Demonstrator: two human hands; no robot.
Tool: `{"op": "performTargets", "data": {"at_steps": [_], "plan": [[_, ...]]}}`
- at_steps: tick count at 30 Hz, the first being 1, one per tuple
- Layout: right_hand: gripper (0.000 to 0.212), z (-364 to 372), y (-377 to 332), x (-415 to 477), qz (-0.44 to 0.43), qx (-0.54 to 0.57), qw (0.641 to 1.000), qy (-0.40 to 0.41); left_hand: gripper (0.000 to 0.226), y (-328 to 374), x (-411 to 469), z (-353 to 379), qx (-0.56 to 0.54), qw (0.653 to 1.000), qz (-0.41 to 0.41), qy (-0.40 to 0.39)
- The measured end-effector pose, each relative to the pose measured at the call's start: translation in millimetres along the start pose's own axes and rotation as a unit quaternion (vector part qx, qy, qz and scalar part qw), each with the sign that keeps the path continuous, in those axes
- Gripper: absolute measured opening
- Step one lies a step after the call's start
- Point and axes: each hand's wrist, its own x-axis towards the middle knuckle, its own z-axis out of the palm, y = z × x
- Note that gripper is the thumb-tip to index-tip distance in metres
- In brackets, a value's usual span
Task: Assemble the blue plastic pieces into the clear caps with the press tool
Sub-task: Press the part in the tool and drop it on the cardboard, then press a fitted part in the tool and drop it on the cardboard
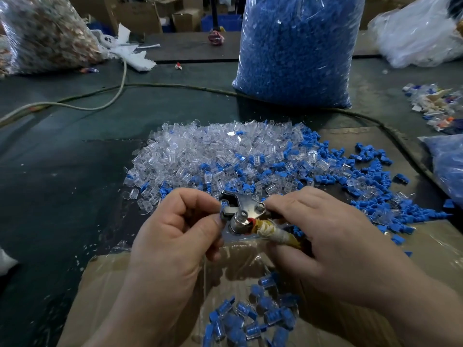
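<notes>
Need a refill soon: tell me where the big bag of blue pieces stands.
The big bag of blue pieces stands upright on the table, top centre, behind the pile of clear caps.

We see clear caps (200, 149) heaped beside blue plastic pieces (360, 176), a silver metal press tool (241, 211) with yellow-and-red wrapped handle, a dark green table (62, 146), and brown cardboard (350, 136).

Two hands: left (172, 236), right (333, 244). One press tool (244, 212). Clear caps (200, 151), blue pieces (360, 186): uncountable heaps.
</notes>
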Motion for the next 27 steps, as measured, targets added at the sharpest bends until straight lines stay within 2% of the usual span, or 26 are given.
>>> {"op": "performTargets", "data": {"at_steps": [7, 12, 17, 21, 25, 27], "plan": [[0.056, -0.9, -3.5, 3.2, -0.012, -0.003, 0.999, 0.046, 0.014, -0.2, 0.7, 1.2, -0.003, 1.000, 0.004, 0.014], [0.053, -0.9, -4.4, 0.7, -0.003, 0.006, 0.999, 0.036, 0.018, 1.1, -0.6, 0.0, 0.008, 1.000, 0.017, 0.008], [0.058, 0.5, 0.9, -0.8, 0.025, 0.020, 0.999, 0.022, 0.015, -3.4, 1.1, 1.9, 0.071, 0.997, 0.014, 0.019], [0.055, -1.0, 2.0, -1.5, 0.035, 0.039, 0.999, 0.010, 0.020, -2.0, 0.7, 3.0, 0.041, 0.999, -0.001, 0.029], [0.061, -1.1, 3.3, -1.1, 0.042, 0.029, 0.999, 0.006, 0.013, -1.4, 0.1, 3.5, 0.029, 0.999, 0.004, 0.030], [0.062, -0.6, 3.1, -1.3, 0.042, 0.023, 0.999, 0.012, 0.022, -0.6, 0.0, 3.8, 0.043, 0.999, 0.004, 0.031]]}}
